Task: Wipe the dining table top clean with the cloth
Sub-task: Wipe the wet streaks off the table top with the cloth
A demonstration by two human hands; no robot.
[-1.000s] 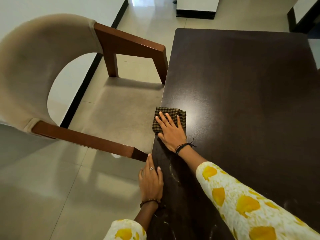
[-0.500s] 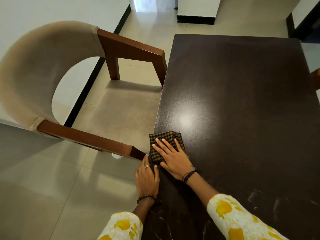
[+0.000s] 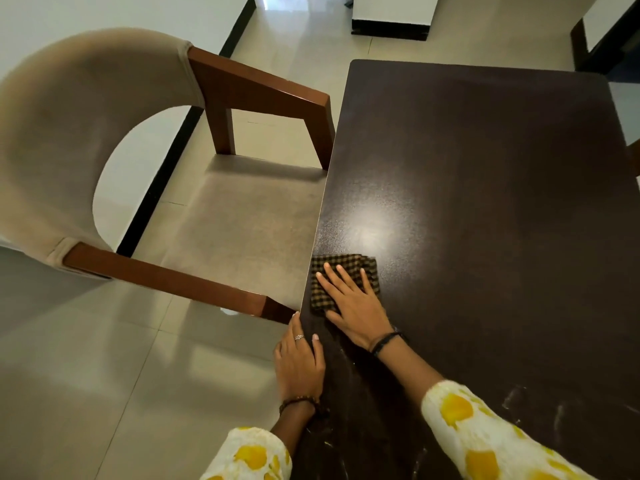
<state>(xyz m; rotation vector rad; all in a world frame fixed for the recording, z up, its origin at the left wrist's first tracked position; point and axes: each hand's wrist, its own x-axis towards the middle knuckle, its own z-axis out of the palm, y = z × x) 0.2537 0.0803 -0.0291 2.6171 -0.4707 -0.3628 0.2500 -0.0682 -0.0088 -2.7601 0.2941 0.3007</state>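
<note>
The dark brown dining table top [image 3: 485, 202] fills the right half of the head view. A folded brown-and-black checked cloth [image 3: 346, 265] lies at the table's left edge. My right hand [image 3: 353, 306] presses flat on the cloth, fingers spread and pointing away from me. My left hand [image 3: 299, 365] rests on the table's left edge just behind the cloth, fingers together, holding nothing. Pale smears [image 3: 519, 400] and streaks mark the near part of the top.
A beige upholstered armchair [image 3: 242, 230] with brown wooden arms is pushed against the table's left side, its near arm [image 3: 166, 278] close to my left hand. Light floor tiles [image 3: 104, 375] lie to the left. Another chair part [image 3: 635, 161] shows at the right edge.
My right hand drew the cloth toward me along the table's left edge, close to my left hand, and has hardly moved in the last half second. The left hand has stayed on the edge.
</note>
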